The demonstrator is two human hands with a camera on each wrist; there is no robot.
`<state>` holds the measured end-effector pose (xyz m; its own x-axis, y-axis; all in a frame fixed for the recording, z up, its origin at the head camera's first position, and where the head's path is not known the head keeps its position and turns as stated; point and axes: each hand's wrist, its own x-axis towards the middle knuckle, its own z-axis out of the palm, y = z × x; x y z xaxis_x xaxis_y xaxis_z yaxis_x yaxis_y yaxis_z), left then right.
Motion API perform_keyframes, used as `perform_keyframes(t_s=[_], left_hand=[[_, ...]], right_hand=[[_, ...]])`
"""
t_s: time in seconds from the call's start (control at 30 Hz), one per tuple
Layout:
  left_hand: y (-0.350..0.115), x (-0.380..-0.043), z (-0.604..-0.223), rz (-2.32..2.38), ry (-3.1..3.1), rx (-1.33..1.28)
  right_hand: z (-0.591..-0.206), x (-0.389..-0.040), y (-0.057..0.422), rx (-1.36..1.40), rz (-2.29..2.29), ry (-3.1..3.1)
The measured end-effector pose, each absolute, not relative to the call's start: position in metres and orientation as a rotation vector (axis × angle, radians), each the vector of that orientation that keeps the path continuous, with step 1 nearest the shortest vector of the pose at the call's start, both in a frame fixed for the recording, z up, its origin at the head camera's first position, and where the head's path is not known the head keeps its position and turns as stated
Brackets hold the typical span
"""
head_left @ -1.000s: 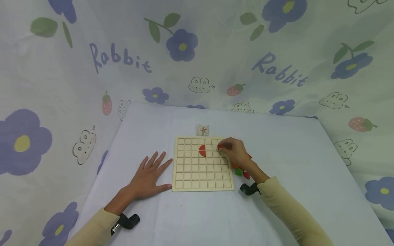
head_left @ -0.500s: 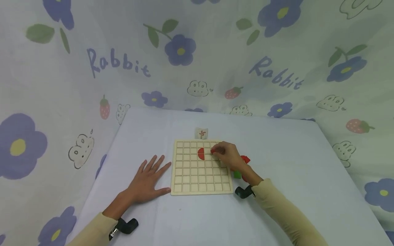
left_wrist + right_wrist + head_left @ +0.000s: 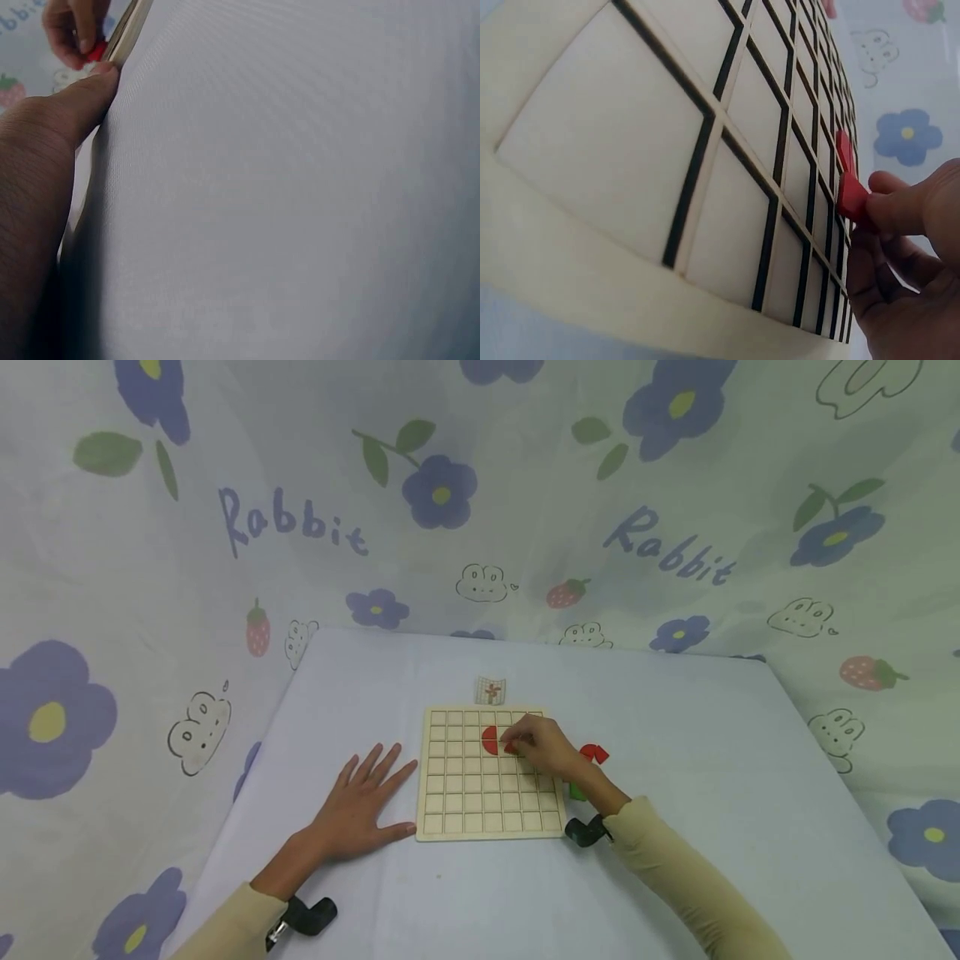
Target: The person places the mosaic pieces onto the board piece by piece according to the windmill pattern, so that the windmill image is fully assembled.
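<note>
Right hand (image 3: 543,747): pinching tight with thumb and fingertips, holding one red piece (image 3: 851,195)
Red piece's place: over the board (image 3: 453,802), just right of the red half-circle (image 3: 491,734); cannot tell if fully down
Left hand (image 3: 352,818): lying flat, fingers spread wide, holding nothing, thumb touching the board's edge
Oops, bump: could knock the half-circle crooked, from fingers so close
Oops, tilt: could get stuck on a ridge, from a slanted pinch
Board count: one, seven rows of seven squares
Half-circle count: two pieces
Loose red pieces (image 3: 602,754): at least two, partly hidden
Green piece (image 3: 577,792): one showing
Picture card (image 3: 491,691): one
</note>
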<state>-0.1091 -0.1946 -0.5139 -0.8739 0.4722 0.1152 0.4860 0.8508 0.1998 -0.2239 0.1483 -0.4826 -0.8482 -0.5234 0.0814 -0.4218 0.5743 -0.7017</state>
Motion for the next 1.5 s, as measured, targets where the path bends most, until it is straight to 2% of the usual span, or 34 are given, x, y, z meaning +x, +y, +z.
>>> perform_keyframes(t_s=[0.3,0.73,1.1,1.5], left_hand=[[-0.196,-0.11,-0.52,-0.348,-2.925,-0.784],[-0.196,-0.11,-0.521,-0.354,-2.919,-0.775],[-0.195,-0.108,-0.514,-0.359,-2.947,-0.76],[-0.194,-0.108,-0.513,-0.358,-2.974,-0.755]], right_hand=[[-0.489,-0.225,0.141,-0.834,-1.177,2.723],[-0.495,-0.22,0.136,-1.123,-1.189,2.817],[-0.485,-0.214,0.163,-0.902,-1.271,2.829],[-0.483,-0.206,0.215,-0.631,-1.028,2.992]])
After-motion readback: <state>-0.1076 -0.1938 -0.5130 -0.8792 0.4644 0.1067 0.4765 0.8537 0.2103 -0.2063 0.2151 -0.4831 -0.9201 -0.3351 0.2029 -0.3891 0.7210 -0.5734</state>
